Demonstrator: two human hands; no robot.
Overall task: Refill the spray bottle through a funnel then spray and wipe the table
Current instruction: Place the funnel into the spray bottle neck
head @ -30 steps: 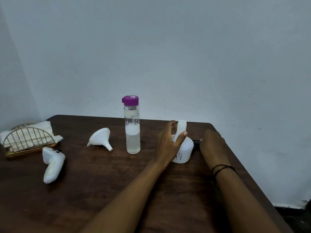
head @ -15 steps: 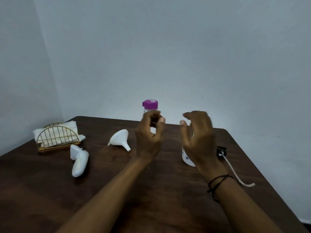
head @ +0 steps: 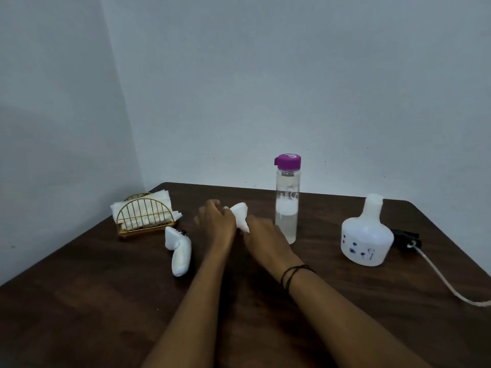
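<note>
Left edge of desk (head: pixel 79 301): napkin holder (head: pixel 145 217), then a white controller (head: pixel 179 252) lying just beside the left forearm; an elbow sweep could knock it. Centre: both hands on the funnel (head: pixel 240 215). Left hand (head: pixel 216 223) has fingers round the bowl. Right hand (head: pixel 261 235) is at the spout; blurred, can't tell if it grips. Water bottle (head: pixel 287 199), capped, stands right behind the right hand; lifting the funnel carelessly could tip it. Spray bottle (head: pixel 368 236) sits well apart to the right, neck open, pump head (head: pixel 405 236) and tube (head: pixel 446 280) trailing beside it. The tube could snag and drag off the edge.
</note>
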